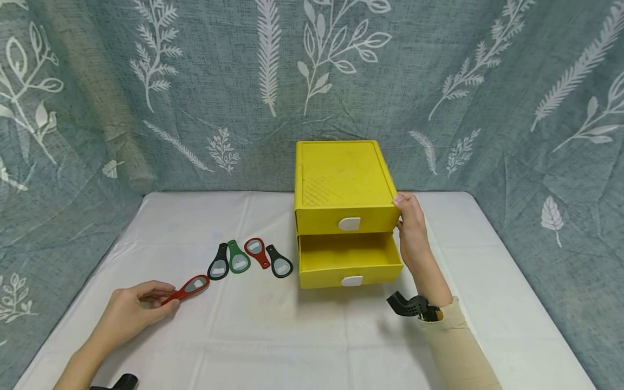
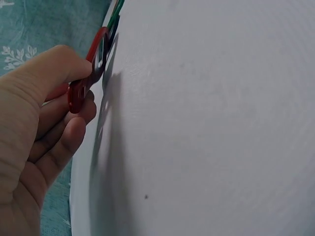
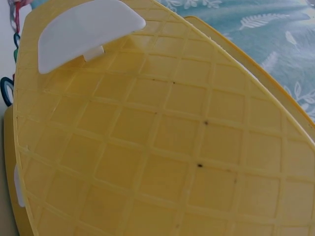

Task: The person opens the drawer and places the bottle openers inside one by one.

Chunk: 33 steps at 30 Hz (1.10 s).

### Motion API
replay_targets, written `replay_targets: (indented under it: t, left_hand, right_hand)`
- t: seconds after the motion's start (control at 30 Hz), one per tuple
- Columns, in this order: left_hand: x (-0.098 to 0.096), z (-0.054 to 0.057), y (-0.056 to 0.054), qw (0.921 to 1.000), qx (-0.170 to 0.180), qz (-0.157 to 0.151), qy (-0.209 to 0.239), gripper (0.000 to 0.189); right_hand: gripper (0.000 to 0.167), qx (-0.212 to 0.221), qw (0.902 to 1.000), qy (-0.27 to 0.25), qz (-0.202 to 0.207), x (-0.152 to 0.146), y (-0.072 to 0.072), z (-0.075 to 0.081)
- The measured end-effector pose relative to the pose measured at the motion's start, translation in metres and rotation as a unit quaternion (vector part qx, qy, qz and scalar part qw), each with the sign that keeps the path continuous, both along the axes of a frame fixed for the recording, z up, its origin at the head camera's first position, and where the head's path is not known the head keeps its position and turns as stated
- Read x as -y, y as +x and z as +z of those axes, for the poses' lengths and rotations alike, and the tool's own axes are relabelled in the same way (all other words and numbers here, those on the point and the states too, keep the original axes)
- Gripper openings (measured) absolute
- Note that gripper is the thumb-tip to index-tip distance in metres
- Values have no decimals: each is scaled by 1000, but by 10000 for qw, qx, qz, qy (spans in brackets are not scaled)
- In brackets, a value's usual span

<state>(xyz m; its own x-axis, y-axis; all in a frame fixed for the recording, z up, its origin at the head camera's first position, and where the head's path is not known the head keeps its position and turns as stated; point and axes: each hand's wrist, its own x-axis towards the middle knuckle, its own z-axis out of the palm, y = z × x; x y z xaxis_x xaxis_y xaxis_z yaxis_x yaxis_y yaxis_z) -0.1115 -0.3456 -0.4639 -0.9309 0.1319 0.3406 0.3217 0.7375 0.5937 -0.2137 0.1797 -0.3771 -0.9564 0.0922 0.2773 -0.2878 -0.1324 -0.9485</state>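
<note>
My left hand (image 1: 134, 311) pinches the handle end of a red bottle opener (image 1: 194, 285) over the left of the table. In the left wrist view the red bottle opener (image 2: 97, 56) is between thumb and fingers, its metal ring end pointing away. To its right lie a black opener (image 1: 218, 262), a green one (image 1: 239, 258), another red one (image 1: 257, 252) and another black one (image 1: 280, 262). My right hand (image 1: 414, 230) grips the right front edge of a yellow drawer cabinet (image 1: 346, 173). The right wrist view shows drawer fronts with a white handle (image 3: 91, 32), but no hand.
The cabinet's lower drawer (image 1: 348, 277) is pulled out and its inside looks bare; the upper drawer (image 1: 319, 223) is closed. A white cloth (image 1: 273, 341) covers the table. Green leaf-patterned fabric (image 1: 219, 70) hangs behind and at both sides.
</note>
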Motion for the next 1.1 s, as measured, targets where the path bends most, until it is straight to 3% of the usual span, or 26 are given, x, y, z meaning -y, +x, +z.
replay_targets:
  t: [0.3,0.8,1.1]
  left_hand:
    - [-6,2,5,9981,-566,30,-257,26]
    - [-13,4,6,9928,-1196,-81,-59,35]
    - [-17,6,6,9908,-1350,-43,-42,36]
  right_hand:
    - [23,41,10000,16,-15,0,0,1]
    - [22,23,10000,-37,-18,1,-1,1]
    - [20,-3,10000,-20,-62,1,0,1]
